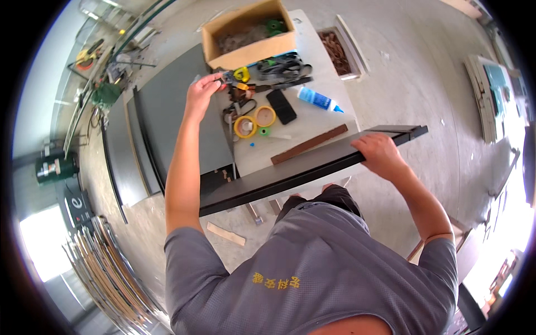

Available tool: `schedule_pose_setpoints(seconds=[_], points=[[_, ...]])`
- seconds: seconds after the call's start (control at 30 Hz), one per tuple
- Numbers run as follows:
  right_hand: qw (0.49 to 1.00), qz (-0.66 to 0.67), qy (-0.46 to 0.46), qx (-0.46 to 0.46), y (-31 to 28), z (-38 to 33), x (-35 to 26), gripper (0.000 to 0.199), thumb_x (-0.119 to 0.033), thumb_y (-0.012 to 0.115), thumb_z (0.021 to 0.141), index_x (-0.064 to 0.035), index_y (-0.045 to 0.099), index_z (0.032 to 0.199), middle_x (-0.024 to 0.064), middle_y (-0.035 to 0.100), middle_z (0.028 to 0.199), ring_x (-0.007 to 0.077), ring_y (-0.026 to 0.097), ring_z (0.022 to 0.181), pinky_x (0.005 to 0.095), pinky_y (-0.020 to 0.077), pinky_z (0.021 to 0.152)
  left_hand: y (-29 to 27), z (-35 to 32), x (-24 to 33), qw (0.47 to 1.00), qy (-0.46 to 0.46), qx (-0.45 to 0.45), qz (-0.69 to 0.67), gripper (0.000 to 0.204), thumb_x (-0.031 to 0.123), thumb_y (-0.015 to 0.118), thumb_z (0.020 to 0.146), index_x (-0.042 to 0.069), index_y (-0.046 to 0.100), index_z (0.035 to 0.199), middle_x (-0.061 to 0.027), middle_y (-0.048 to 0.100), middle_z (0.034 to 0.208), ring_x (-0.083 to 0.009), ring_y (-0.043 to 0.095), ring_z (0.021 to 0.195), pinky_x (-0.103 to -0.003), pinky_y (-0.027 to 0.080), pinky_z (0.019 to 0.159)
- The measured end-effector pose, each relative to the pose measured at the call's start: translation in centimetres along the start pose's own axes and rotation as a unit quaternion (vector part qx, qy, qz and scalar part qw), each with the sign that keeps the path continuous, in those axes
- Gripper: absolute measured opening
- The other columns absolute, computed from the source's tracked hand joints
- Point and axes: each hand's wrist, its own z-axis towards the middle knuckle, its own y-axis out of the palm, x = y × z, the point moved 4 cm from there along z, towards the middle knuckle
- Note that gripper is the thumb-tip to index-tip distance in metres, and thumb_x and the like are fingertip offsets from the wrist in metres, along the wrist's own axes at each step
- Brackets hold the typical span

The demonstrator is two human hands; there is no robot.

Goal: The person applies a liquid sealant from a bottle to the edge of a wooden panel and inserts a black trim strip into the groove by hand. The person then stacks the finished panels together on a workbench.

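My right hand (382,155) is closed over the near edge of a long grey panel (304,161) with a black edge strip, lying slantwise along the table's front. Stretched out to the far left, my left hand (202,96) has thumb and fingers pinched together beside a pile of hand tools. Whatever lies between those fingertips is too small to make out. Close to it are a yellow tape measure (242,75) and several orange-and-black tools (241,92). A brown strip (310,144) rests just behind the panel.
On the white table (329,120) are a cardboard box (251,51), black straps (282,68), a black phone (281,107), a blue-and-white glue bottle (319,99) and yellow tape rolls (244,127). Large grey boards (187,123) stretch leftward. A crate (353,54) stands beyond.
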Motion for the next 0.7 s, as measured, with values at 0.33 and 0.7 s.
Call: schedule_pose_setpoints(seconds=[0.33, 0.7], points=[[0.994, 0.005, -0.087, -0.059, 5.1, 6.4, -15.5, 0.043, -0.016, 0.075, 0.08, -0.0075, 0.058, 0.119, 0.0065, 0.066, 0.098, 0.0258, 0.065, 0.095, 0.0401, 0.0525, 0.08, -16.8, -30.6, -0.7, 0.984, -0.065, 0.164, -0.001, 0.032, -0.004, 0.054, 0.089, -0.001, 0.068, 0.118, -0.0036, 0.069, 0.111, -0.0089, 0.058, 0.093, -0.024, 0.047, 0.083], [0.992, -0.005, -0.103, -0.073, 6.0, 9.8, -21.4, 0.044, -0.01, 0.075, 0.079, -0.0104, 0.061, 0.12, 0.0096, 0.07, 0.103, 0.0308, 0.067, 0.096, 0.0415, 0.0532, 0.081, -13.8, -43.6, -19.9, 0.912, -0.106, 0.352, -0.185, 0.042, -0.011, 0.051, 0.088, -0.003, 0.06, 0.128, -0.0092, 0.066, 0.118, -0.0108, 0.059, 0.084, -0.024, 0.049, 0.077]])
